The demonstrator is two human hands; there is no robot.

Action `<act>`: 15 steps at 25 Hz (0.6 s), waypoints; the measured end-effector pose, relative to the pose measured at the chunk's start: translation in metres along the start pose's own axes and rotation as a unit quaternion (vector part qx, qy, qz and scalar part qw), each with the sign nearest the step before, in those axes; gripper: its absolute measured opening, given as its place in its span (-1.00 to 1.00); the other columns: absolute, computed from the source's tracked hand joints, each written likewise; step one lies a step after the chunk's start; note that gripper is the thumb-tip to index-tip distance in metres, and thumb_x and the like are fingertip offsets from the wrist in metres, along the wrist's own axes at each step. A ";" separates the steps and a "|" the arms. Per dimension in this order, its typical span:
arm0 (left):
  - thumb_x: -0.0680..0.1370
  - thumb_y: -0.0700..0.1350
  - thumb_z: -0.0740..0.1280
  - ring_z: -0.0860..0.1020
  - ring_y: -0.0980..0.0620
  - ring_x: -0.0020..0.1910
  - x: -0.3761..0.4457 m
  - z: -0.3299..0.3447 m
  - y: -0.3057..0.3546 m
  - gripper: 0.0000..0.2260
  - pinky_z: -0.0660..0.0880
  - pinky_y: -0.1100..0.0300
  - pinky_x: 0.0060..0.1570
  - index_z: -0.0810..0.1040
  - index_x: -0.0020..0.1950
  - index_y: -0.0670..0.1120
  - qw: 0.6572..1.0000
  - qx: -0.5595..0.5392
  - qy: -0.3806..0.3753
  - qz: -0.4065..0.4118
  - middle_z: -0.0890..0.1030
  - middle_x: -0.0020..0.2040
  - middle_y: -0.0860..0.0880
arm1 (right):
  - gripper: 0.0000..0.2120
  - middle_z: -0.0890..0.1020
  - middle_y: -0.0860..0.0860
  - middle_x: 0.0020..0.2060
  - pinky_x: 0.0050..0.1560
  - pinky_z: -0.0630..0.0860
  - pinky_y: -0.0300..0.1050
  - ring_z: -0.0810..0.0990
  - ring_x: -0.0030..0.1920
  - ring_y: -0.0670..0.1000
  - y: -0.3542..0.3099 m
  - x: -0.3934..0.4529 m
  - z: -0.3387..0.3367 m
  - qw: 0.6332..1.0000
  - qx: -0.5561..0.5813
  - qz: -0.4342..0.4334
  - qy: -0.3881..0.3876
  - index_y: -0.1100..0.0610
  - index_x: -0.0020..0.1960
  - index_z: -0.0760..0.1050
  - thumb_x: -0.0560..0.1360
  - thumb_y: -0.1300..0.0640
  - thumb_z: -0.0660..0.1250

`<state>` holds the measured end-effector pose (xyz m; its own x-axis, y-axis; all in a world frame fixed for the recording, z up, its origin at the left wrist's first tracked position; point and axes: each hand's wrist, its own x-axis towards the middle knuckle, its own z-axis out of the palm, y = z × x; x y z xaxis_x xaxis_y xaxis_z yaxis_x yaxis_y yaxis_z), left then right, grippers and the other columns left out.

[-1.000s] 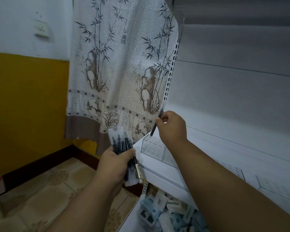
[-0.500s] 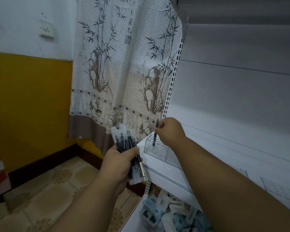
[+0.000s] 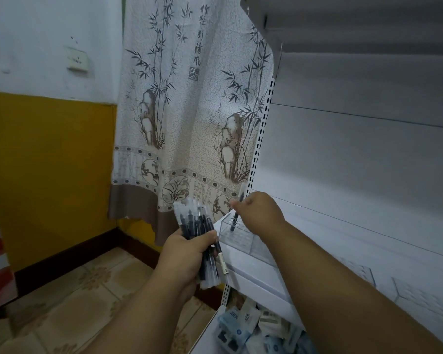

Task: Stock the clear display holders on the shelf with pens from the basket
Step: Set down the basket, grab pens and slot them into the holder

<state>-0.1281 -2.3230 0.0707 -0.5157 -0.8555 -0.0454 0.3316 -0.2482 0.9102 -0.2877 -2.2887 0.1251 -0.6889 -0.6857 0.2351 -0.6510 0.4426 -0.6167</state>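
Head view: a single pen (image 3: 234, 221) stands nearly upright, its tip in a hole of the clear display holder (image 3: 243, 237) at the shelf's (image 3: 317, 236) near left corner. The right hand (image 3: 260, 210) pinches its top, presumably to steer it into the hole. The left hand (image 3: 187, 254), just left of the holder, grips a bundle of pens (image 3: 197, 226), fanned upward, likely as ready supply. Behind hangs a bamboo-print curtain (image 3: 189, 111). The basket is not identifiable.
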 end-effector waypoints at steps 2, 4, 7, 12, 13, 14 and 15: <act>0.51 -0.29 0.41 0.57 -0.08 -0.33 -0.001 0.002 0.001 -0.89 0.58 0.06 -0.27 0.60 0.03 -0.24 1.000 -0.002 -0.013 -0.001 0.66 -0.30 -0.14 | -0.61 0.53 0.05 -0.33 -0.36 0.31 -0.20 0.39 -0.41 -0.01 -0.009 -0.018 -0.004 0.985 0.112 0.000 -0.133 0.22 -0.21 0.52 0.57 -0.10 0.30; 0.52 -0.30 0.40 0.53 -0.05 -0.38 -0.003 0.007 0.002 -0.88 0.54 0.05 -0.26 0.60 0.04 -0.25 1.000 -0.002 -0.027 -0.002 0.64 -0.31 -0.15 | -0.70 0.56 0.02 -0.34 -0.45 0.22 -0.23 0.33 -0.47 -0.06 -0.012 -0.028 -0.007 0.950 0.197 0.019 -0.242 0.18 -0.15 0.55 0.59 -0.04 0.30; 0.51 -0.31 0.41 0.52 -0.03 -0.42 -0.006 0.011 0.003 -0.88 0.52 0.07 -0.27 0.60 0.04 -0.26 1.000 0.000 -0.027 -0.001 0.64 -0.32 -0.14 | -0.83 0.55 -0.05 -0.47 -0.49 0.18 -0.23 0.31 -0.53 -0.09 -0.008 -0.031 -0.011 0.935 0.244 0.007 -0.258 0.15 -0.17 0.54 0.57 0.12 0.35; 0.49 -0.31 0.43 0.53 -0.03 -0.41 -0.007 0.009 0.003 -0.86 0.54 0.10 -0.33 0.55 0.02 -0.26 1.000 -0.028 0.004 -0.012 0.63 -0.26 -0.16 | -0.81 0.64 0.09 -0.23 -0.40 0.35 -0.18 0.44 -0.41 -0.03 0.004 -0.009 -0.030 0.961 0.268 0.006 0.072 0.15 -0.12 0.57 0.60 0.11 0.27; 0.48 -0.31 0.44 0.53 -0.04 -0.40 -0.007 0.008 0.003 -0.85 0.55 0.11 -0.33 0.55 0.03 -0.26 0.999 -0.031 0.006 -0.016 0.63 -0.25 -0.17 | -0.79 0.62 0.04 -0.24 -0.31 0.38 -0.16 0.47 -0.35 -0.01 0.009 -0.002 -0.035 0.960 0.230 -0.006 0.157 0.15 -0.13 0.56 0.60 0.08 0.28; 0.48 -0.31 0.44 0.54 -0.04 -0.40 -0.007 0.007 0.003 -0.84 0.56 0.11 -0.33 0.55 0.04 -0.26 0.999 -0.032 0.006 -0.018 0.63 -0.24 -0.17 | -0.80 0.59 0.00 -0.25 -0.23 0.38 -0.17 0.49 -0.28 -0.02 0.014 0.003 -0.037 0.958 0.188 -0.020 0.216 0.14 -0.12 0.56 0.60 0.07 0.28; 0.49 -0.30 0.44 0.54 -0.04 -0.40 -0.007 0.007 0.003 -0.84 0.56 0.11 -0.33 0.56 0.04 -0.26 0.999 -0.032 0.004 -0.020 0.63 -0.24 -0.17 | -0.82 0.57 -0.03 -0.24 -0.19 0.37 -0.19 0.50 -0.24 -0.03 0.017 0.006 -0.038 0.955 0.160 -0.032 0.246 0.14 -0.11 0.56 0.60 0.07 0.29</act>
<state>-0.1287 -2.3145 0.0770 -0.5235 -0.8478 -0.0851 0.3607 -0.3110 0.8793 -0.3151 -2.2631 0.1444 -0.7686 -0.3164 0.5561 -0.6202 0.1554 -0.7689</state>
